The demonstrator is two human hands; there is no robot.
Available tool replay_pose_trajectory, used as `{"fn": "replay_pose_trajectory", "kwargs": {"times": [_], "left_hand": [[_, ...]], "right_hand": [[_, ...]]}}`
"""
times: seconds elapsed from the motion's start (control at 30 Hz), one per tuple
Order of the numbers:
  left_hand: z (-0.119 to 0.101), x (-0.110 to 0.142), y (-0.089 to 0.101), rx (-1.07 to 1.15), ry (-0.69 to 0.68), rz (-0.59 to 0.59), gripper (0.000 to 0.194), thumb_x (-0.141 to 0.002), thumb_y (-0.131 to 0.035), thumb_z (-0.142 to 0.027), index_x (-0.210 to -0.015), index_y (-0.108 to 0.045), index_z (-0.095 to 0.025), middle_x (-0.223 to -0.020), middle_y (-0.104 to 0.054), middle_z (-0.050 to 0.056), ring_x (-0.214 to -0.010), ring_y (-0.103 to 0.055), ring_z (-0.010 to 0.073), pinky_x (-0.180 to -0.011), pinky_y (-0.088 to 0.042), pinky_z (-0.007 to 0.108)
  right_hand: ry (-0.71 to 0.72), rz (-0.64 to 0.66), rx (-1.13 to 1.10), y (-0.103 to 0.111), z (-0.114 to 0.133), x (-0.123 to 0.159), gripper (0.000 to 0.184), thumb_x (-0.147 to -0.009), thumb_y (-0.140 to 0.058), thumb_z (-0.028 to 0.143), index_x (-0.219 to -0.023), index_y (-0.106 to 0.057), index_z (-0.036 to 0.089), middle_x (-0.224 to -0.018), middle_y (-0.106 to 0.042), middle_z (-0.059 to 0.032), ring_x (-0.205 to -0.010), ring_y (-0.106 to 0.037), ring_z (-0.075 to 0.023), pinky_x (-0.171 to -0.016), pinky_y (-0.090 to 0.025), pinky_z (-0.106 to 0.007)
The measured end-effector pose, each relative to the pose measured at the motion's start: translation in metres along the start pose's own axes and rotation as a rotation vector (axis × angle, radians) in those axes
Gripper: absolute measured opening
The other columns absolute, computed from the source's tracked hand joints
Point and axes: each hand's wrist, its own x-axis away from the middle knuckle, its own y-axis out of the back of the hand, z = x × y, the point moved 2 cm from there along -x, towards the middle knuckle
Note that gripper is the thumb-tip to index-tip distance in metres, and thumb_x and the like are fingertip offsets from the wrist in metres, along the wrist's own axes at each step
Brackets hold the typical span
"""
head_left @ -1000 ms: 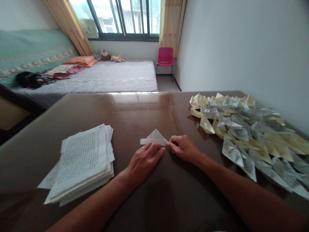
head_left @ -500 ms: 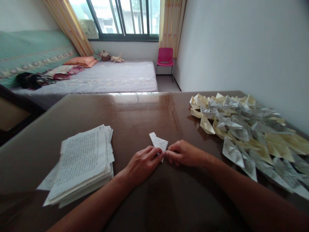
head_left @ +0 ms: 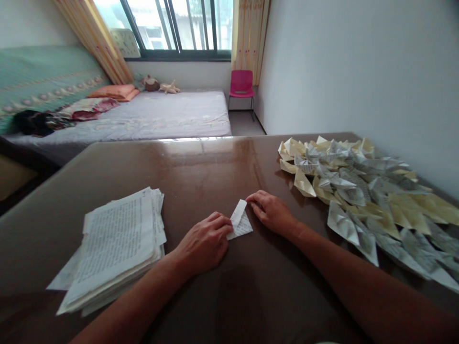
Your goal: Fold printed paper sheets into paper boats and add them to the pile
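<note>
A small folded paper point(head_left: 243, 224) with printed lines lies on the brown table, a narrow white flap standing out along its upper left side. My left hand point(head_left: 210, 239) is closed on its left edge, the thumb hidden beneath the fingers. At the paper's top corner are the fingertips of my right hand point(head_left: 270, 210), bent and pressed together on that corner. To the left sits a stack of printed sheets point(head_left: 118, 239), its edges uneven. Over on the right, many folded paper boats point(head_left: 344, 229) in white and cream are crowded together.
The glossy brown table point(head_left: 201, 172) reaches toward a bed point(head_left: 179, 114) with pillows and soft toys. A pink chair point(head_left: 241, 85) stands by the window, near the white wall on the right.
The folded paper has been turned, so its flap now points up to the right. My right hand has moved up to its top corner; my left hand has shifted slightly left.
</note>
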Motion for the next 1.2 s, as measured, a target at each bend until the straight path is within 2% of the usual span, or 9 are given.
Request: {"fn": "replay_pose_trajectory", "kwargs": {"times": [0.1,0.23,0.33,0.5,0.63,0.97,1.03,1.2], "left_hand": [[-0.004,-0.005,-0.009,-0.119,0.069,-0.027,0.024,-0.090,-0.045,-0.019,-0.109,-0.059,-0.017,-0.103,-0.059,0.008,-0.095,-0.051,0.0208,-0.086,-0.050,0.037],[-0.006,-0.007,-0.014,-0.252,0.060,-0.048,0.045,-0.092,-0.044,-0.021,-0.136,-0.042,-0.029,-0.129,-0.047,0.010,-0.099,-0.051,0.0216,-0.086,-0.051,0.040],[-0.008,-0.007,-0.015,-0.323,0.036,0.000,0.046,-0.092,-0.043,-0.019,-0.136,-0.042,-0.033,-0.139,-0.038,0.009,-0.102,-0.050,0.0232,-0.088,-0.050,0.042],[-0.010,-0.008,-0.015,-0.351,0.077,0.031,0.045,-0.089,-0.045,-0.016,-0.134,-0.045,-0.021,-0.139,-0.041,0.013,-0.108,-0.048,0.0263,-0.091,-0.049,0.043],[-0.009,-0.008,-0.016,-0.354,0.057,0.011,0.044,-0.088,-0.046,-0.015,-0.132,-0.047,-0.016,-0.137,-0.047,0.013,-0.107,-0.050,0.0250,-0.093,-0.047,0.041],[-0.009,-0.010,-0.017,-0.385,-0.006,-0.064,0.038,-0.092,-0.040,-0.016,-0.127,-0.050,-0.005,-0.133,-0.054,0.014,-0.105,-0.051,0.0222,-0.096,-0.045,0.037],[-0.009,-0.010,-0.017,-0.376,0.012,-0.051,0.039,-0.091,-0.041,-0.017,-0.128,-0.050,-0.007,-0.132,-0.054,0.013,-0.104,-0.051,0.0223,-0.096,-0.046,0.037],[-0.010,-0.009,-0.016,-0.363,0.103,-0.006,0.051,-0.084,-0.049,-0.013,-0.134,-0.046,-0.021,-0.138,-0.047,0.010,-0.104,-0.049,0.0251,-0.091,-0.049,0.041]], "right_hand": [[-0.019,-0.021,0.059,0.001,0.001,-0.001,0.021,-0.093,-0.046,0.028,-0.101,-0.064,0.024,-0.103,-0.063,-0.0029,-0.089,-0.062,-0.0159,-0.077,-0.044,-0.027],[0.022,-0.030,0.083,0.000,0.000,-0.003,0.020,-0.092,-0.050,0.032,-0.104,-0.064,0.025,-0.106,-0.060,-0.0033,-0.092,-0.060,-0.0161,-0.075,-0.045,-0.027],[0.076,-0.048,0.063,-0.003,-0.001,-0.004,0.021,-0.088,-0.057,0.036,-0.106,-0.064,0.026,-0.107,-0.059,-0.0037,-0.099,-0.057,-0.0178,-0.079,-0.045,-0.028],[0.044,-0.054,-0.058,-0.004,-0.004,-0.006,0.014,-0.083,-0.063,0.034,-0.089,-0.066,0.022,-0.101,-0.061,-0.0029,-0.093,-0.057,-0.0164,-0.077,-0.045,-0.028],[0.007,-0.027,-0.136,-0.005,-0.003,-0.008,0.007,-0.080,-0.066,0.028,-0.079,-0.067,0.021,-0.092,-0.062,-0.0015,-0.085,-0.058,-0.0145,-0.073,-0.044,-0.027],[0.012,-0.114,-0.147,-0.012,-0.003,-0.006,0.011,-0.083,-0.063,0.031,-0.086,-0.072,0.025,-0.096,-0.066,-0.0008,-0.082,-0.061,-0.0133,-0.072,-0.045,-0.025],[0.012,-0.106,-0.158,-0.012,-0.002,-0.005,0.012,-0.083,-0.063,0.031,-0.088,-0.072,0.026,-0.097,-0.067,-0.0005,-0.077,-0.061,-0.0120,-0.070,-0.045,-0.025],[0.011,-0.096,-0.133,-0.010,0.004,-0.003,0.014,-0.084,-0.061,0.034,-0.090,-0.071,0.026,-0.095,-0.067,0.0004,-0.075,-0.060,-0.0119,-0.068,-0.043,-0.024]]}}
